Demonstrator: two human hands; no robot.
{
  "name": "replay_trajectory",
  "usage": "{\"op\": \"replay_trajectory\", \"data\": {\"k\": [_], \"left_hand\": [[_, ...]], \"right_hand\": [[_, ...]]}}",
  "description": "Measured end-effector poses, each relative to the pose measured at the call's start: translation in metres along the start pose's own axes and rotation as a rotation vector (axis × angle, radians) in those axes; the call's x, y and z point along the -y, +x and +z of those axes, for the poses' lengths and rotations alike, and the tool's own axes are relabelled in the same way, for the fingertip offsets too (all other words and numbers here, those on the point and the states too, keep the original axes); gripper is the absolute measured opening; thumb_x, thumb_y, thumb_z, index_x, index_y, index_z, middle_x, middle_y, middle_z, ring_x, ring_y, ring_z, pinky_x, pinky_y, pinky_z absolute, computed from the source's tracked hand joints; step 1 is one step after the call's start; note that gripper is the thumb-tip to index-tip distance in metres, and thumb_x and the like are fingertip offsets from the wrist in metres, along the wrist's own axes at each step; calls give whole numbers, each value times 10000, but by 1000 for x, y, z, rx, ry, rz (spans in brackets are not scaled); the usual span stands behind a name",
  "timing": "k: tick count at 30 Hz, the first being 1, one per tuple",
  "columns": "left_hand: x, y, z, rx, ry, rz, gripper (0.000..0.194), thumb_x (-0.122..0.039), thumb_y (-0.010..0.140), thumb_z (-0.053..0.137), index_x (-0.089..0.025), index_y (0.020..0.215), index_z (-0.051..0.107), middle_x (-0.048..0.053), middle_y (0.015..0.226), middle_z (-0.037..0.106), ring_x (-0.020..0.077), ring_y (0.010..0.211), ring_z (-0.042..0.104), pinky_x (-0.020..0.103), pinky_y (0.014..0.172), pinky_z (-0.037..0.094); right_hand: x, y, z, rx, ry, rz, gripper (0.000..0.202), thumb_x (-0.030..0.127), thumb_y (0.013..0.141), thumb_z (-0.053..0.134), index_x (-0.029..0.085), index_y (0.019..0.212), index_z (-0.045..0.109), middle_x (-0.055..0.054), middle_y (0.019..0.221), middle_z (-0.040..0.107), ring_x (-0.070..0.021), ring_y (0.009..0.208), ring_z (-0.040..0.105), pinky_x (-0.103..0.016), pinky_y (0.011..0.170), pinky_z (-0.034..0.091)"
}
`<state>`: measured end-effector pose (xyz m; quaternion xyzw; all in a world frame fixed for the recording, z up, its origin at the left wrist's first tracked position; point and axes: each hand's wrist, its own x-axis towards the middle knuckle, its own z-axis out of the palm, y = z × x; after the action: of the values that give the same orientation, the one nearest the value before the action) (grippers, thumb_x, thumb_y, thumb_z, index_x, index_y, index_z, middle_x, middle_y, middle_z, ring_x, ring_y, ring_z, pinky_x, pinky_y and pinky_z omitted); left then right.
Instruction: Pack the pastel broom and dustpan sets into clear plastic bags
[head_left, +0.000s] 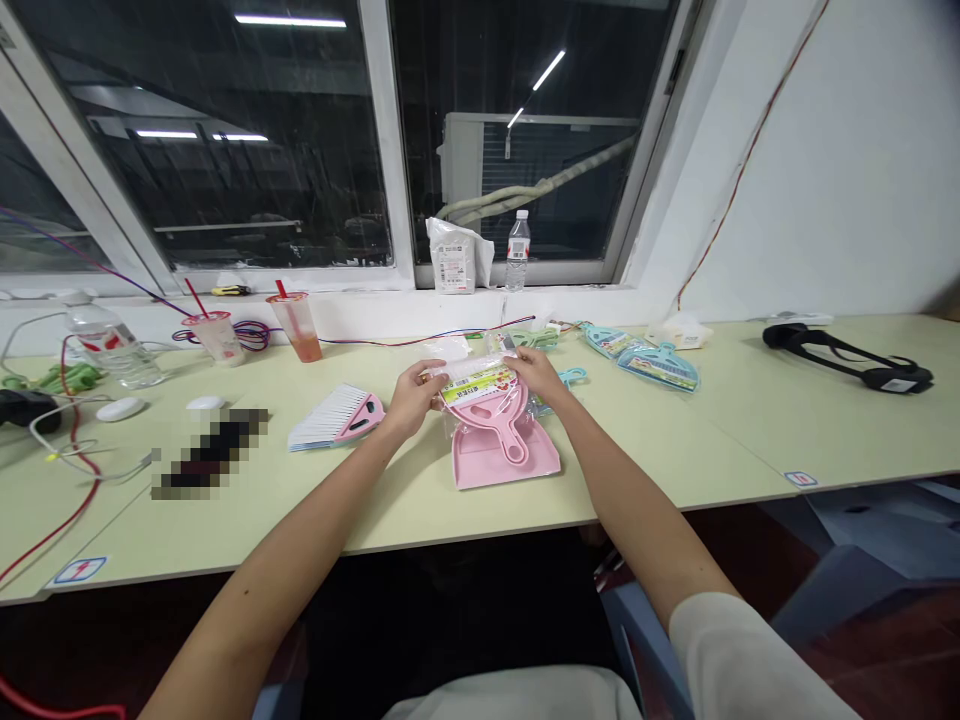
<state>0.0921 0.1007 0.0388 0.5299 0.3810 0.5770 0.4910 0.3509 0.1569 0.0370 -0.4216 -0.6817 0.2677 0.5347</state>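
Note:
A pink brush and dustpan set in a clear wrapper (489,400) is held up between both hands, its handle pointing down toward me. My left hand (414,396) pinches its upper left edge, beside the white bristles and yellow label. At the upper right edge, my right hand (534,372) grips the same wrapper. Under and behind it a pink dustpan (506,465) lies on the table. To the left, a loose pink brush with white bristles (336,418) lies flat. Blue wrapped sets (660,366) lie at the back right.
On the table (675,440) stand two drink cups (298,328) and a large bottle (112,345) at the left, near cables. A black strapped device (847,358) lies right. A small bottle (517,252) stands on the sill.

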Motion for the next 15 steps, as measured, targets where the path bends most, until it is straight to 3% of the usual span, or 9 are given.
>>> {"op": "replay_trajectory", "data": {"k": [8, 15], "left_hand": [[1, -1, 2, -18, 18, -25, 499, -278, 713, 800, -150, 1173, 656, 36, 826, 684, 149, 616, 667, 246, 460, 563], [4, 1, 0, -3, 4, -11, 489, -292, 721, 800, -171, 1171, 652, 47, 883, 691, 167, 664, 691, 266, 486, 586]], "right_hand": [[1, -4, -1, -9, -343, -12, 447, 482, 865, 602, 237, 659, 289, 51, 633, 293, -140, 631, 319, -294, 614, 260], [17, -11, 1, -39, -501, 62, 447, 579, 834, 673, 243, 686, 418, 24, 640, 484, -161, 620, 409, -298, 593, 278]]}}
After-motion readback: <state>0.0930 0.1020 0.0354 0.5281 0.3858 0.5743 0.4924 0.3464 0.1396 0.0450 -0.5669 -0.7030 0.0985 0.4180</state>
